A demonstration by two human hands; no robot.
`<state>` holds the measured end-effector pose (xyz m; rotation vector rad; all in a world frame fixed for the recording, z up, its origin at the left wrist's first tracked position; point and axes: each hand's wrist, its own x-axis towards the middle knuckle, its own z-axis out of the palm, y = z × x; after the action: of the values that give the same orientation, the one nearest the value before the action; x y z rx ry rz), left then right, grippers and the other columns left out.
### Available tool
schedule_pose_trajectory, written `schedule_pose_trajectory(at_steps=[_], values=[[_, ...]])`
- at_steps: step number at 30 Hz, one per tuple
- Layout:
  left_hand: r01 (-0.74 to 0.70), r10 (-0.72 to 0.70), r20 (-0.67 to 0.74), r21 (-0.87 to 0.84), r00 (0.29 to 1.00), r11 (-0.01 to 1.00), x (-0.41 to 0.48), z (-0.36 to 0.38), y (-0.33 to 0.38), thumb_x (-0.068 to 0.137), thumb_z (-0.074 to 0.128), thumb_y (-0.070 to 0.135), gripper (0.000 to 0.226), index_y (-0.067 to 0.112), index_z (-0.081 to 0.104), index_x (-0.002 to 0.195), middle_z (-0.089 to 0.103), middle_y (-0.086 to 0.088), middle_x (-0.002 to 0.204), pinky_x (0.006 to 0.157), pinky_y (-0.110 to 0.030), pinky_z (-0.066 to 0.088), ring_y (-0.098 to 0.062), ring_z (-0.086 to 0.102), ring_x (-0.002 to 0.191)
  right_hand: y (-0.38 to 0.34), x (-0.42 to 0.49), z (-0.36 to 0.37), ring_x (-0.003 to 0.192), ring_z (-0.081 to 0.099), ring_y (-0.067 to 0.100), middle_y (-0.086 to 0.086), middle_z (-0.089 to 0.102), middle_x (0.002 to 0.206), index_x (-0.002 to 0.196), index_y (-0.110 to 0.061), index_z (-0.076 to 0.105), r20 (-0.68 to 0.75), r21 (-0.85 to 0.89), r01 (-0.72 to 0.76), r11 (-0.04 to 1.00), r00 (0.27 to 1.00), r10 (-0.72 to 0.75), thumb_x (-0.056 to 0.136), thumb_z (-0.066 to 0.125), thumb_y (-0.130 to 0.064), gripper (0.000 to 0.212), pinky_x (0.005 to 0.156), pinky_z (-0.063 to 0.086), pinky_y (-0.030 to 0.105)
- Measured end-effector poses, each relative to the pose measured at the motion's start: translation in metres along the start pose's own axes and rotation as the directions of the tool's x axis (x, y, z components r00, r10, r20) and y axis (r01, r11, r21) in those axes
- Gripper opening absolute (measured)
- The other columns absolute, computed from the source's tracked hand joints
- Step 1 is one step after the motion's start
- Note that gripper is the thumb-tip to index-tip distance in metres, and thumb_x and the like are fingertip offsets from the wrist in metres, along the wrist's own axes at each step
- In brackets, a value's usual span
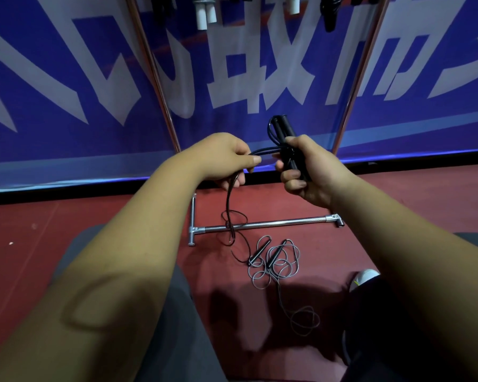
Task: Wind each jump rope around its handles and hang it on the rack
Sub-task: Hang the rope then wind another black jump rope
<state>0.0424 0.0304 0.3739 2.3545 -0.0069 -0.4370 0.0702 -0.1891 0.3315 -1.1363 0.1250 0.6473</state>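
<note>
You are clamping your right hand [309, 172] around a pair of slim black plastic handles [280, 130], pressed side by side and tilted upward, so that each turn is crossing both at once. Your left hand [221, 158] is pinching the thin black cord [228, 205] between thumb and curled fingers just beside the handles; I judge you are holding it taut there so the wraps are lying tight. The rest of that cord is hanging from your left hand and trailing in loose loops over the chrome base bar [273, 224] onto the red floor [94, 216], so a good length is waiting to be wound. A second rope [276, 260], grey cord with black handles, is lying in loose coils near the bar, unwound. The metal rack [353, 78] is carrying wound bundles [204, 15] at the top edge, some white-handled, some black; the crop is hiding how many.
</note>
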Motion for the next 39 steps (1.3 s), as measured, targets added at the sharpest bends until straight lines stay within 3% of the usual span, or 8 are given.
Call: schedule_pose_trajectory(at_steps=[5,10,14,21,25,28,33,39], values=[[-0.104,0.100,0.212,0.007,0.972,0.995,-0.006,-0.012,-0.006,0.102,0.071,0.025,0.007,0.021,0.074,0.106,0.081,0.002,0.097,0.085,-0.029,0.053,-0.012,0.075,0.091,-0.001,0.001,-0.003,0.056,0.032,0.010,0.006,0.054,0.079,0.112,-0.017,0.050,-0.039,0.050,0.013,0.999,0.999,-0.011,0.102,0.058,-0.030,0.019,0.042,0.023,0.020],[-0.080,0.057,0.217,0.097,0.975,0.992,-0.007,-0.014,-0.007,0.090,0.083,0.013,0.023,0.029,0.080,0.106,0.073,0.011,0.082,0.061,-0.008,0.045,0.002,0.063,0.069,-0.001,0.002,-0.004,0.056,0.033,0.011,0.008,0.057,0.082,0.118,-0.015,0.055,-0.035,0.026,0.018,0.999,0.999,-0.017,0.101,0.060,-0.030,0.023,0.041,0.024,0.020],[0.000,-0.015,0.090,0.168,0.996,0.986,-0.002,-0.007,-0.011,0.089,0.085,0.025,0.010,0.019,0.079,0.094,0.079,0.000,0.080,0.056,-0.017,0.049,-0.004,0.069,0.064,0.000,0.002,-0.002,0.056,0.032,0.011,0.007,0.056,0.085,0.113,-0.016,0.057,-0.013,0.006,0.016,1.000,1.000,-0.016,0.102,0.060,-0.029,0.017,0.040,0.024,0.021],[0.136,-0.137,0.037,0.032,0.990,0.990,0.006,0.011,-0.009,0.109,0.060,0.033,0.034,0.003,0.073,0.099,0.074,-0.014,0.083,0.042,-0.020,0.049,-0.015,0.068,0.052,-0.008,-0.010,0.003,0.056,0.026,0.009,0.005,0.054,0.081,0.106,-0.018,0.044,0.142,-0.012,-0.064,0.998,0.988,0.065,0.105,0.051,-0.032,0.016,0.040,0.019,0.018],[0.049,-0.048,0.012,-0.022,0.999,0.999,0.007,0.010,-0.010,0.101,0.071,0.035,0.019,0.018,0.077,0.097,0.076,0.002,0.082,0.051,-0.014,0.049,-0.006,0.068,0.061,-0.004,-0.020,0.004,0.052,0.023,0.006,0.005,0.052,0.082,0.101,-0.015,0.049,0.363,-0.142,-0.207,0.968,0.899,0.246,0.098,0.050,-0.034,0.020,0.040,0.015,0.016],[-0.074,0.082,0.080,-0.098,0.993,0.992,0.005,0.003,-0.011,0.085,0.073,0.023,0.015,0.017,0.078,0.097,0.077,-0.006,0.091,0.071,-0.030,0.054,-0.019,0.067,0.081,0.002,-0.025,0.001,0.047,0.028,0.004,0.006,0.053,0.081,0.109,-0.010,0.052,0.530,-0.287,-0.291,0.913,0.746,0.404,0.093,0.055,-0.036,0.031,0.038,0.016,0.016],[-0.135,0.169,0.150,-0.213,0.974,0.968,0.000,0.005,0.002,0.088,0.075,0.001,0.019,0.015,0.081,0.099,0.079,-0.008,0.092,0.079,-0.033,0.059,-0.019,0.073,0.081,0.012,-0.028,-0.003,0.045,0.036,0.004,0.005,0.050,0.079,0.114,-0.007,0.050,0.594,-0.464,-0.372,0.804,0.543,0.594,0.085,0.071,-0.036,0.046,0.038,0.020,0.016],[-0.265,0.282,0.088,-0.168,0.955,0.949,-0.007,-0.002,0.016,0.078,0.081,-0.005,0.023,0.014,0.082,0.090,0.080,-0.010,0.091,0.090,-0.030,0.060,-0.020,0.077,0.091,0.016,-0.024,-0.002,0.047,0.031,0.004,0.005,0.049,0.079,0.105,-0.014,0.069,0.439,-0.542,-0.387,0.746,0.627,0.644,0.096,0.054,-0.030,0.024,0.038,0.020,0.015]])
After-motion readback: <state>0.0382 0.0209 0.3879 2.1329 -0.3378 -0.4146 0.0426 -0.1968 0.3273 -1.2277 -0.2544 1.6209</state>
